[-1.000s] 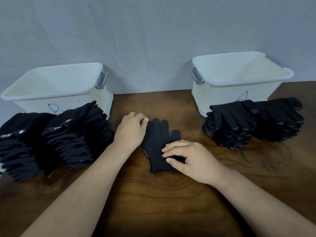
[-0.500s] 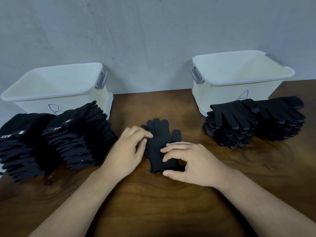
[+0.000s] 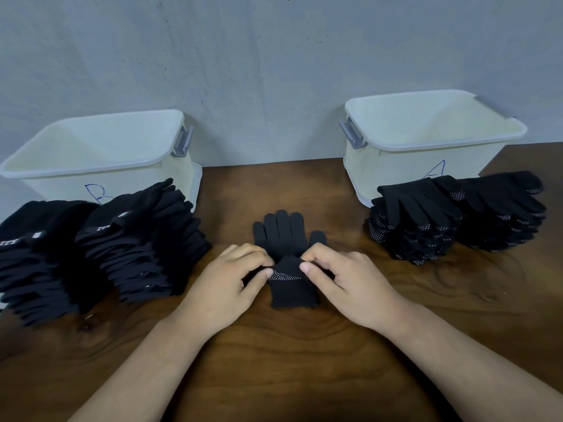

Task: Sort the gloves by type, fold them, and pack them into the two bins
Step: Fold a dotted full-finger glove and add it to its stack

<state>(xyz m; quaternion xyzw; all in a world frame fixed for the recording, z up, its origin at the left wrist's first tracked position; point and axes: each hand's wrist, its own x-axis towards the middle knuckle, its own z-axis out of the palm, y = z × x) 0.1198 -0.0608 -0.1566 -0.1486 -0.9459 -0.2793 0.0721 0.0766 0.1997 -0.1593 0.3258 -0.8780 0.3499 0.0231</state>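
Starting far left: white bin marked B [image 3: 61,187] sits at the back against the rough grey wall [image 3: 274,71], with a grey latch on its right end. 2 leaning stacks of plain black gloves [image 3: 91,248] lie just in front of it. Left hand [image 3: 231,284] pinches the left side of the black glove [image 3: 283,236] at table centre, thumb and fingers curled on the fabric. The glove's fingers point away toward the wall and its cuff is nearest the person. Its middle is pinched up into a ridge showing a strip of white dots. Right hand [image 3: 344,281] pinches the right side of that ridge. Further right, 2 stacks of dotted gloves [image 3: 451,217] lie in front of white bin marked A [image 3: 396,169]. Dark, glossy wood-grain table [image 3: 289,360], with both bare forearms over its near part.
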